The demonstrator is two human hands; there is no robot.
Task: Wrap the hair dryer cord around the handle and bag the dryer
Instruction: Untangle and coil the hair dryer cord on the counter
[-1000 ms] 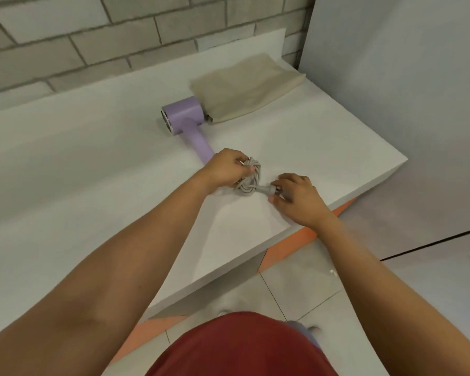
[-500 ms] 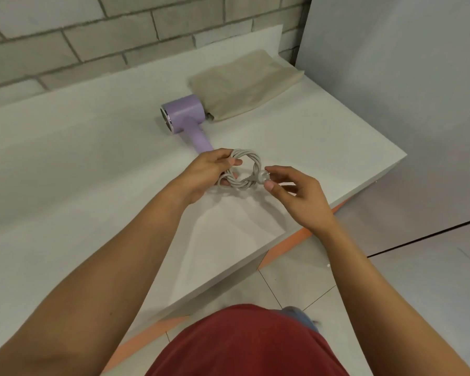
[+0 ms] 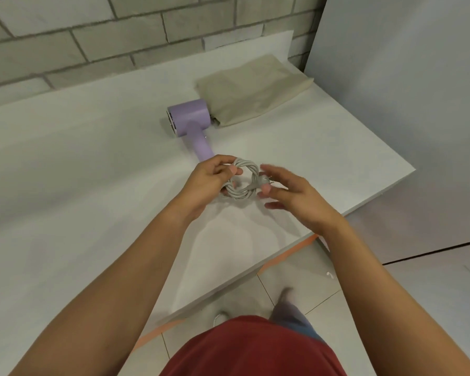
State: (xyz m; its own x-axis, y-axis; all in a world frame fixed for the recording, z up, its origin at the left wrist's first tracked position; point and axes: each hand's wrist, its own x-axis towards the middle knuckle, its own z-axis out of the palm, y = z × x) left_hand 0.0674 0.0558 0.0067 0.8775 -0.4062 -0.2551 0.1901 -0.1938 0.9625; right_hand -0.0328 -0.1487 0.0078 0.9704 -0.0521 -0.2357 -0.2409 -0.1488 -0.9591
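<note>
Cord-wrapping step: left hand (image 3: 215, 180) pinches coiled cord (image 3: 240, 195); right hand (image 3: 291, 192) spread open beside plug (image 3: 261, 183). Next, probably: snug coil onto handle (image 3: 198, 146).

1 head view, high, facing forward and down, near the counter (image 3: 92, 213)

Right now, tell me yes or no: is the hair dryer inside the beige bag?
No, the hair dryer lies uncovered on the counter, next to the flat beige bag.
</note>
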